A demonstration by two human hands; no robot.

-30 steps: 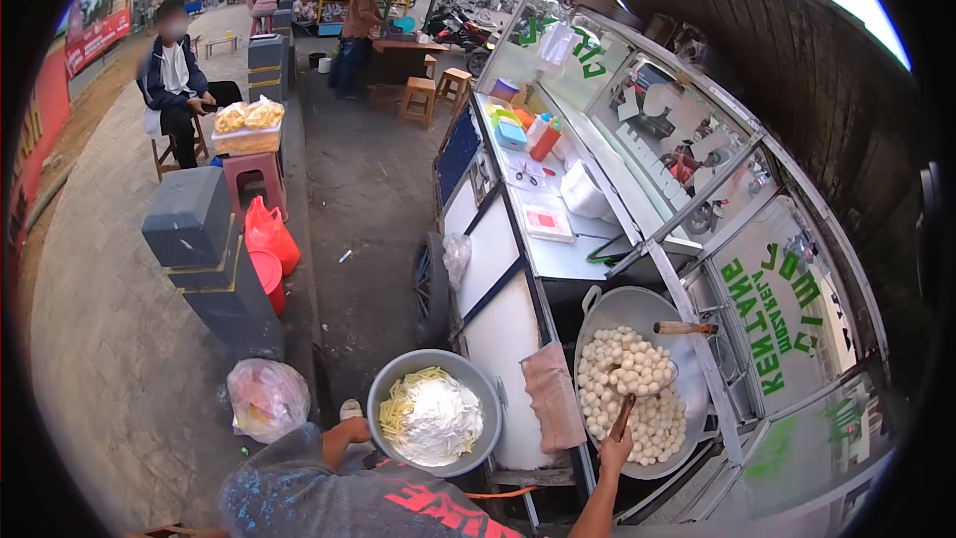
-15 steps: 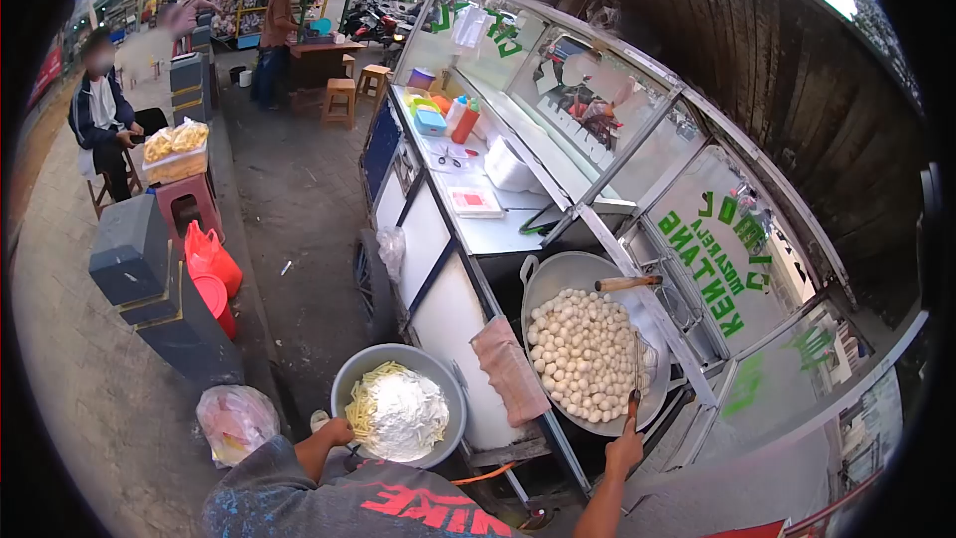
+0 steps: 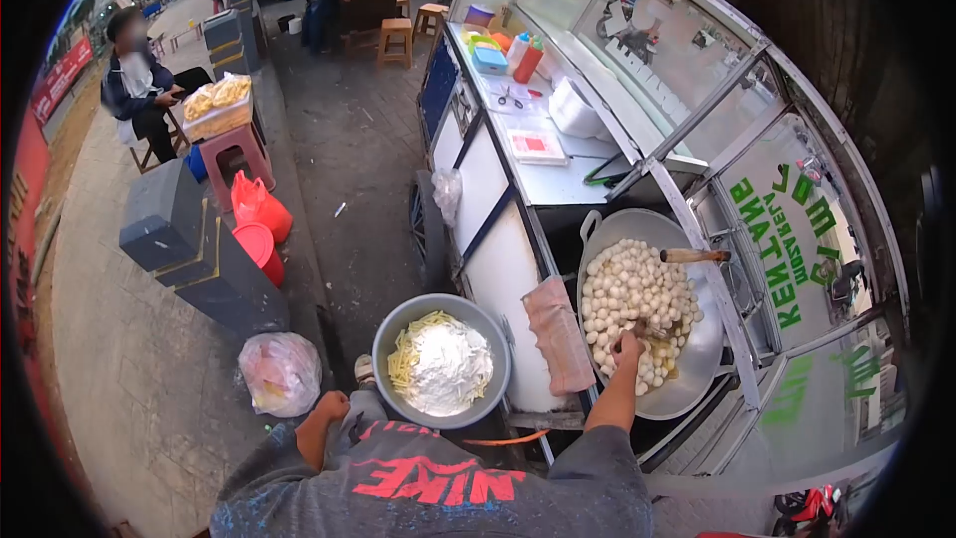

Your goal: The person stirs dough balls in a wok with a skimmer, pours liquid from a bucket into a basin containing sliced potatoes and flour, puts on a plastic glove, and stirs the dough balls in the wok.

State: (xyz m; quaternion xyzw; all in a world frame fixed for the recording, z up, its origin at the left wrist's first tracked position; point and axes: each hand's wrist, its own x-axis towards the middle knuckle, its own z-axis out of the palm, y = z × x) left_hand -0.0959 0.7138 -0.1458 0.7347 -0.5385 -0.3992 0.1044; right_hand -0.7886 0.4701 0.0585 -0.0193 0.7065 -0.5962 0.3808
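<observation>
left hand point(image 3: 332, 405) has come off the basin point(image 3: 501, 359) — shirt point(image 3: 428, 515) reads "nike"

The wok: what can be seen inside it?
The wok holds many pale balls in a heap. The right hand hides a few, and the wok's bottom beneath the heap is covered, so I cannot tell what lies there.

The balls point(image 3: 627, 284) are creamy white and the wok point(image 3: 707, 359) is silver. The basin point(image 3: 502, 359) is grey, the cloth point(image 3: 558, 339) is dusty pink, the bucket point(image 3: 261, 249) red.
</observation>
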